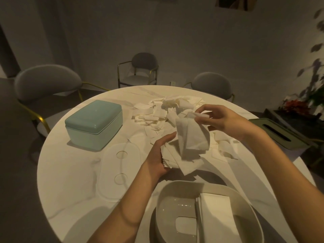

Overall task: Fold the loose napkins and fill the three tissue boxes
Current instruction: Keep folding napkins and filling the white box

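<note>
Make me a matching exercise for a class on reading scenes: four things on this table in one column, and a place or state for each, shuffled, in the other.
Things:
1. teal box
2. white box
3. white lid
4. green box

Place or state:
A. lying flat on the table, left of the left hand
B. open, nearest the person, folded napkins inside
C. at the far right edge, slot on top
D. closed, on the far left side

Pairs: 1-D, 2-B, 3-A, 4-C
</note>
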Available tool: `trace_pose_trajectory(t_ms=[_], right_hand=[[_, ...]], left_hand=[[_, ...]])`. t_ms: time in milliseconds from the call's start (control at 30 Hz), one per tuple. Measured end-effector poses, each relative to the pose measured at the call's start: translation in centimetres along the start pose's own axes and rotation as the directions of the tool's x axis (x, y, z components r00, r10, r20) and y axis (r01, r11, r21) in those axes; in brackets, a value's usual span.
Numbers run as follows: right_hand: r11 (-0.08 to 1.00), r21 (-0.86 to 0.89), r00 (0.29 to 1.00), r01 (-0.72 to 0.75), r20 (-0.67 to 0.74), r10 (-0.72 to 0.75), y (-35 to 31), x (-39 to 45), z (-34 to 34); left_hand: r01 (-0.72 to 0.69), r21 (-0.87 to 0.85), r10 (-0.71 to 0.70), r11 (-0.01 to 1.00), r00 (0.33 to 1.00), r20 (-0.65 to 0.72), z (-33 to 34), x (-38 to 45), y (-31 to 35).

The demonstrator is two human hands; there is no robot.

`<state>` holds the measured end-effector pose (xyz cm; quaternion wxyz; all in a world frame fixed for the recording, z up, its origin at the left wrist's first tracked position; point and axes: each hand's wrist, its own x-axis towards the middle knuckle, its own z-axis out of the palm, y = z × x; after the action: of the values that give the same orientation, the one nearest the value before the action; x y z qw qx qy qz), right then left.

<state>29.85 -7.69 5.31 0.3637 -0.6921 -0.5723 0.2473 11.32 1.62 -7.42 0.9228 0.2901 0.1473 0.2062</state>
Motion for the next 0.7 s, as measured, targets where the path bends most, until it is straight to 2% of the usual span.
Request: trace_pose_trajectory(t_ms=[67,133,233,300,367,467,533,600,633,700], right_hand=[[0.996,0.093,0.999,0.005,0.040,-0.009,-0.3,-0.3,-0.2],[0.995,0.097,0.993,0.033,0.108,-0.044,-0.5,-0.2,-0.2],[0.983,-0.131,0.977,0.129,0.184,-0.104,-0.7,0.9,1.1],[0.922,-0.331,0.976,0.201,0.144,-0.161,-0.1,2.0,2.5],[0.890,-0.407,0.979,0.204,0.076,-0.190,1.1,2.7,3.6],[0.913,-0.387,0.985,0.131,-0.051,-0.163,1.5,2.1,3.3],[0.974,-0.216,0.988,0.068,-0.120,-0.096,0.6,0.8,2.2],[0.997,-0.063,0.995,0.033,-0.087,-0.039,-0.4,-0.2,1.6],[0.997,-0.079,0.999,0.016,-0.049,-0.020,-0.7,-0.3,1.8],[0.973,-0.227,0.999,-0.042,0.016,0.047,-0.5,-0.2,3.2]], left_hand=[[0.031,0.002,-0.031,1.000,0.999,0.021,-0.2,0.2,-0.2],[0.029,0.004,-0.029,1.000,0.998,0.060,0.0,0.3,-0.2],[0.047,-0.039,-0.042,0.998,0.992,0.117,0.5,0.2,-0.4],[0.039,-0.019,-0.037,0.999,0.993,0.111,0.5,0.1,-0.4],[0.022,0.012,-0.024,1.000,0.992,0.127,0.3,0.4,-0.6],[0.033,-0.012,-0.031,0.999,0.991,0.128,0.0,0.7,-0.7],[0.034,-0.034,-0.030,0.999,0.991,0.134,0.0,0.9,-0.7],[0.049,-0.061,-0.040,0.997,0.988,0.146,0.3,0.8,-0.7],[0.056,-0.063,-0.047,0.996,0.990,0.136,0.4,0.7,-0.7],[0.048,-0.040,-0.044,0.998,0.994,0.096,0.4,0.7,-0.5]])
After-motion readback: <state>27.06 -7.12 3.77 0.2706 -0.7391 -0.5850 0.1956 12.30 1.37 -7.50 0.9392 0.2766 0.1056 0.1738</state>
